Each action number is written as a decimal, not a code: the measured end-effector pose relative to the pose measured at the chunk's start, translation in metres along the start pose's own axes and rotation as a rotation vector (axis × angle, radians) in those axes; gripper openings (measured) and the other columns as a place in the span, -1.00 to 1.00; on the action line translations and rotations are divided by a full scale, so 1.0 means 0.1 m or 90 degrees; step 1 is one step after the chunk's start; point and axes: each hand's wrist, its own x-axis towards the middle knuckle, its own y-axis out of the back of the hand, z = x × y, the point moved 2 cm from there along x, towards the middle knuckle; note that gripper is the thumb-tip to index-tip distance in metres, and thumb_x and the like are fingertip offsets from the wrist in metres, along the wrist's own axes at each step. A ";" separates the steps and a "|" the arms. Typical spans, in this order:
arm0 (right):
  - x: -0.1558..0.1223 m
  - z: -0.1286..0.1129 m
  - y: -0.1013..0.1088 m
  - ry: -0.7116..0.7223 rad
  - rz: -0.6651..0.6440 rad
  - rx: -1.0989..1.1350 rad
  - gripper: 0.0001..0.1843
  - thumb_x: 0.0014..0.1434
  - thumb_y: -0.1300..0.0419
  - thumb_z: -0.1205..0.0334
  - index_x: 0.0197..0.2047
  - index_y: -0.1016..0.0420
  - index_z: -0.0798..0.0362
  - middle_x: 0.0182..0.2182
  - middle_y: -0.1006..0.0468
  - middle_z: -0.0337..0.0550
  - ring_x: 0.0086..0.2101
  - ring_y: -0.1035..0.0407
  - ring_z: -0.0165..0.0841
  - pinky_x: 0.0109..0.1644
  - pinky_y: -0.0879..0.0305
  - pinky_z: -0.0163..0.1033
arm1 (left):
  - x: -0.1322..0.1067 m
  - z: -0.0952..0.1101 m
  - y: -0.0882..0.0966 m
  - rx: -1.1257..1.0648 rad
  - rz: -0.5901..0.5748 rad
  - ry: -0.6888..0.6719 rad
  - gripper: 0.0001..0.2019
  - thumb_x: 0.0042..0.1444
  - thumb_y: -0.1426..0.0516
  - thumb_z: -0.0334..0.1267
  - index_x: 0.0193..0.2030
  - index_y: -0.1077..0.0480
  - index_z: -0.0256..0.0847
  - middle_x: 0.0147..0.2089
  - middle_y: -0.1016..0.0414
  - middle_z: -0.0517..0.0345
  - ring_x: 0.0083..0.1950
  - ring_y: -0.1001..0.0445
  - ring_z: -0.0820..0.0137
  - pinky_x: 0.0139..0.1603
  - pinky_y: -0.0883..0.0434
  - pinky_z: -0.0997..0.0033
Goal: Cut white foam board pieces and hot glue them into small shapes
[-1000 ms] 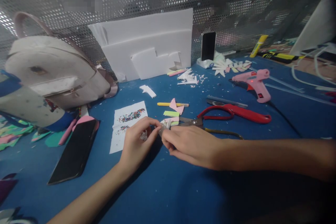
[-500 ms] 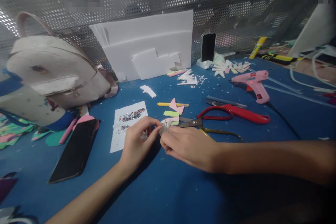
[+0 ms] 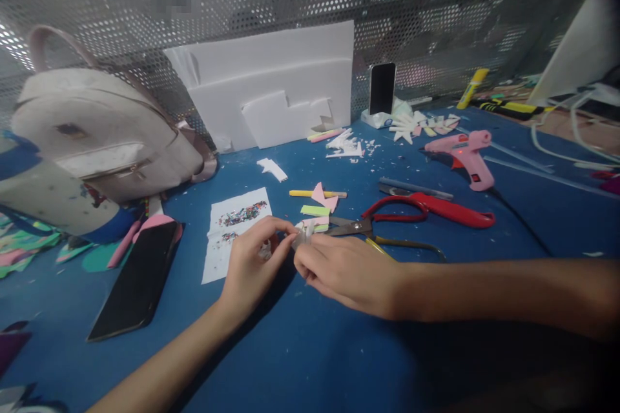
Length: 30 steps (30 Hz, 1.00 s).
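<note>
My left hand [image 3: 254,261] pinches a small whitish, shiny piece [image 3: 303,235] between thumb and forefinger. On its other side, my right hand [image 3: 346,271] has its fingers curled in and grips the same piece. What exactly the piece is cannot be made out, as the fingers cover most of it. Just behind the fingertips lie green and pink paper strips [image 3: 316,211] and scissors [image 3: 349,228]. A white sheet [image 3: 213,266] bearing heaps of multicoloured glitter bits lies beside my left hand, partly behind it.
A pink glue gun [image 3: 472,155] and a red-handled tool [image 3: 460,211] lie at the right. A black phone [image 3: 133,284] is at the left, before a pale backpack [image 3: 106,122]. White foam boards [image 3: 290,71] lean at the back, with another phone [image 3: 382,89] upright beside them.
Both hands keep their hold on the small piece, with barely any finger movement. The whole view has shifted very slightly.
</note>
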 end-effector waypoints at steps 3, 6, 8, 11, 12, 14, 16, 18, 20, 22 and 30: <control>0.00 0.00 0.08 -0.026 -0.012 0.041 -0.84 0.20 -0.09 0.40 -0.18 -0.18 0.03 -0.30 -0.37 -0.20 -0.36 -0.23 -0.39 -0.36 -0.05 -0.27 | 0.00 0.00 0.01 0.004 -0.002 -0.007 -0.90 0.21 -0.12 -0.42 -0.25 -0.45 -0.18 -0.30 -0.49 0.22 -0.43 -0.33 0.52 -0.40 -0.30 0.48; 0.00 0.00 0.11 -0.019 -0.003 0.058 -0.86 0.21 -0.10 0.39 -0.19 -0.19 0.03 -0.29 -0.36 -0.22 -0.35 -0.23 -0.40 -0.35 -0.05 -0.28 | 0.01 0.00 0.01 0.006 -0.003 -0.009 -0.91 0.21 -0.13 -0.42 -0.25 -0.45 -0.18 -0.31 -0.49 0.23 -0.43 -0.33 0.52 -0.40 -0.29 0.48; 0.00 -0.01 0.08 0.013 0.015 0.054 -0.87 0.22 -0.08 0.41 -0.21 -0.20 0.03 -0.31 -0.35 -0.22 -0.35 -0.20 -0.41 -0.36 -0.03 -0.28 | 0.01 0.01 0.00 0.008 -0.001 -0.007 -0.91 0.20 -0.13 -0.42 -0.25 -0.45 -0.18 -0.30 -0.49 0.22 -0.42 -0.33 0.52 -0.39 -0.30 0.48; 0.00 -0.02 0.02 0.080 0.037 0.023 -0.87 0.21 -0.04 0.47 -0.23 -0.21 0.05 -0.33 -0.34 -0.21 -0.33 -0.17 -0.39 -0.37 0.00 -0.27 | 0.01 0.00 0.00 0.011 0.002 -0.006 -0.91 0.20 -0.14 -0.43 -0.26 -0.44 -0.17 -0.30 -0.50 0.23 -0.42 -0.32 0.52 -0.38 -0.30 0.49; 0.00 -0.02 0.00 0.096 0.037 0.012 -0.85 0.20 -0.03 0.49 -0.23 -0.22 0.06 -0.33 -0.34 -0.20 -0.32 -0.17 -0.38 -0.37 0.01 -0.27 | 0.01 0.00 -0.01 0.011 0.003 -0.006 -0.90 0.20 -0.14 -0.43 -0.26 -0.44 -0.17 -0.30 -0.50 0.23 -0.42 -0.32 0.52 -0.39 -0.30 0.49; 0.00 -0.01 -0.02 0.110 0.034 -0.009 -0.83 0.18 -0.03 0.52 -0.23 -0.23 0.07 -0.34 -0.34 -0.19 -0.32 -0.16 -0.37 -0.37 0.01 -0.26 | 0.01 0.00 -0.01 0.012 0.004 -0.007 -0.90 0.20 -0.14 -0.44 -0.27 -0.44 -0.18 -0.31 -0.50 0.24 -0.42 -0.32 0.52 -0.39 -0.29 0.49; 0.01 0.00 -0.01 0.108 0.029 -0.022 -0.81 0.16 -0.03 0.54 -0.23 -0.23 0.07 -0.34 -0.34 -0.19 -0.33 -0.15 -0.38 -0.38 0.01 -0.26 | 0.02 0.00 -0.01 0.013 0.005 -0.009 -0.91 0.19 -0.14 -0.44 -0.27 -0.44 -0.18 -0.31 -0.49 0.23 -0.42 -0.33 0.53 -0.39 -0.29 0.50; 0.01 0.00 -0.01 0.113 0.023 -0.026 -0.80 0.15 -0.03 0.55 -0.22 -0.23 0.07 -0.34 -0.34 -0.19 -0.33 -0.15 -0.37 -0.38 0.01 -0.26 | 0.02 0.01 -0.02 0.013 0.004 -0.010 -0.91 0.20 -0.13 -0.43 -0.27 -0.44 -0.18 -0.31 -0.49 0.23 -0.43 -0.33 0.53 -0.40 -0.30 0.49; 0.02 0.00 -0.02 0.125 0.007 -0.026 -0.80 0.15 -0.02 0.55 -0.21 -0.23 0.08 -0.33 -0.35 -0.18 -0.31 -0.16 -0.36 -0.38 0.00 -0.26 | 0.03 0.01 -0.02 0.013 0.004 -0.011 -0.91 0.20 -0.13 -0.42 -0.27 -0.43 -0.18 -0.30 -0.50 0.21 -0.43 -0.33 0.52 -0.40 -0.30 0.49; 0.02 -0.01 -0.03 0.135 -0.017 -0.029 -0.80 0.15 -0.02 0.54 -0.19 -0.23 0.09 -0.30 -0.38 -0.15 -0.28 -0.18 -0.34 -0.37 -0.03 -0.26 | 0.03 0.02 -0.01 0.013 0.003 -0.010 -0.91 0.20 -0.12 -0.42 -0.27 -0.43 -0.18 -0.29 -0.50 0.20 -0.41 -0.33 0.50 -0.39 -0.31 0.47; -0.01 -0.10 0.55 0.086 -0.092 0.115 -0.88 0.25 -0.09 0.44 -0.19 -0.27 0.05 -0.26 -0.45 -0.18 -0.26 -0.29 -0.36 -0.25 -0.14 -0.29 | 0.02 0.04 0.01 0.009 0.007 -0.017 -0.91 0.19 -0.12 -0.41 -0.28 -0.43 -0.18 -0.33 -0.50 0.20 -0.43 -0.33 0.49 -0.40 -0.30 0.47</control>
